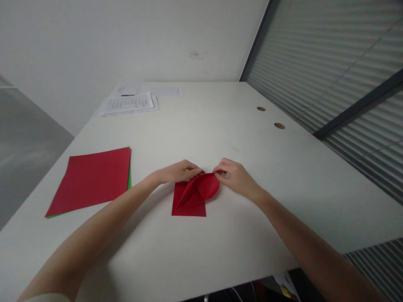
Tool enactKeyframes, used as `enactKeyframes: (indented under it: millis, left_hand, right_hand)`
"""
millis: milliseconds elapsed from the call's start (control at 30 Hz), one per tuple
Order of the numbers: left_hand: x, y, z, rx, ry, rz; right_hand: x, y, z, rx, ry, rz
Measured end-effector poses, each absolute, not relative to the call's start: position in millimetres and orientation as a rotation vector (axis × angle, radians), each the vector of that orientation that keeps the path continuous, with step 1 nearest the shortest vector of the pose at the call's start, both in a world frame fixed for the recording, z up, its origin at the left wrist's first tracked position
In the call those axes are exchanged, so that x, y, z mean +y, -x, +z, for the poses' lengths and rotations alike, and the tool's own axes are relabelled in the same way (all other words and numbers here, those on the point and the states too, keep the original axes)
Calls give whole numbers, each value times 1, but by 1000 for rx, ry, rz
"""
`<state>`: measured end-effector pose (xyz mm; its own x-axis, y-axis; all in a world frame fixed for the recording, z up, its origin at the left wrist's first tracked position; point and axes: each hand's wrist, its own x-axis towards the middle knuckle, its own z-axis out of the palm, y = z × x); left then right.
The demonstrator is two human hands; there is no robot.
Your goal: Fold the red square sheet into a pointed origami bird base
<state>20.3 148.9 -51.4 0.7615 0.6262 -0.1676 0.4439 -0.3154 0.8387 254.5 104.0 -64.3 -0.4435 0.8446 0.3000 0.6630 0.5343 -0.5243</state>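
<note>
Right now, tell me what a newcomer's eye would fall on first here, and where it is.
Probably the folded red paper near the middle of the white table, its raised flap pinched by the right hand, with the left hand at its far edge. Next, likely, the large red sheet lying to the left, a green edge showing beneath it.

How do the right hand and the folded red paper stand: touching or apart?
Touching. The head view shows the right hand pinching the folded red paper by its raised flap's edge.
</note>
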Motion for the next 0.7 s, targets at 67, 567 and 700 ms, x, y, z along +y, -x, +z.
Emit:
enactKeyframes:
  millis: [67,567,700]
  left_hand:
    - [146,-23,-59,766,-1895,257]
    - [126,-40,-59,737,-1461,537]
    - [121,-45,-63,786,-1533,616]
  right_hand:
    - [102,-249,-66,-2196,1195,402]
    - [90,-244,-64,-1596,989,573]
    - [90,-245,-66,-1353,1052,874]
